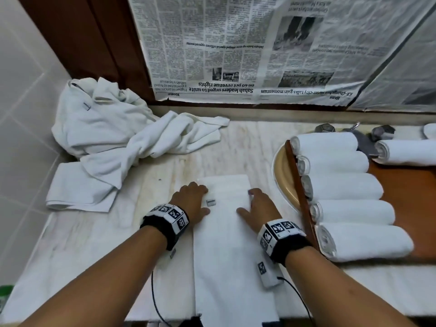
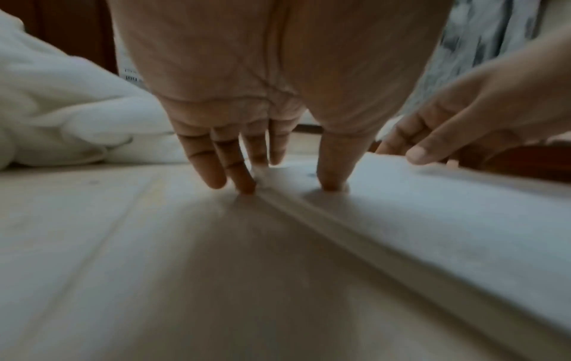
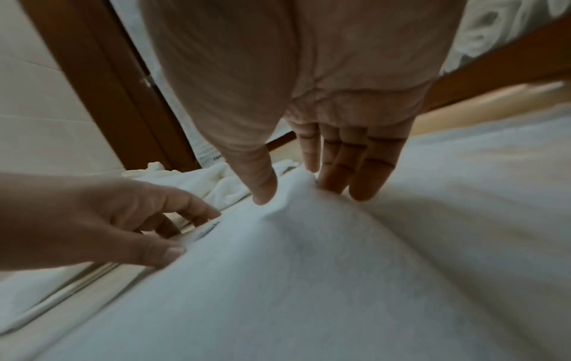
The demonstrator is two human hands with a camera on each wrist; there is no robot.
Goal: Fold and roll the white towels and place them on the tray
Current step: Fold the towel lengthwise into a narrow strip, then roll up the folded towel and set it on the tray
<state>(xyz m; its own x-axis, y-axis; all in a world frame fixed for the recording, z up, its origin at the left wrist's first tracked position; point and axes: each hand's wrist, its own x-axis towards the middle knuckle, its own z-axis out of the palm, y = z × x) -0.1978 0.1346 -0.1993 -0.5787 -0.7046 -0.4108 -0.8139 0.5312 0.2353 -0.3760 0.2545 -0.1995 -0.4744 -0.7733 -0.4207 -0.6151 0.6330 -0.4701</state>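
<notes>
While towel is lying as folded strip at lower centre, left hand and right hand are pressing it with straight fingers, grasping nothing. Advice: keeping edges aligned, starting roll tight. Tray is waiting at right.

Arms: both bare to the wrist, no sleeves showing.
Left hand: no rings or glove; fingernails look dark-painted in the head view, too blurred to be sure.
Right hand: likewise bare, one dark nail at a fingertip.
Left band: black fuzzy strap behind the fingers, at the wrist, topped by white tiles printed with black square codes.
Right band: same make, black strap, white coded tiles.
Module: small white box hanging under the right band, one code tile on it.
Cables: thin, black, trailing back from each wrist.
</notes>
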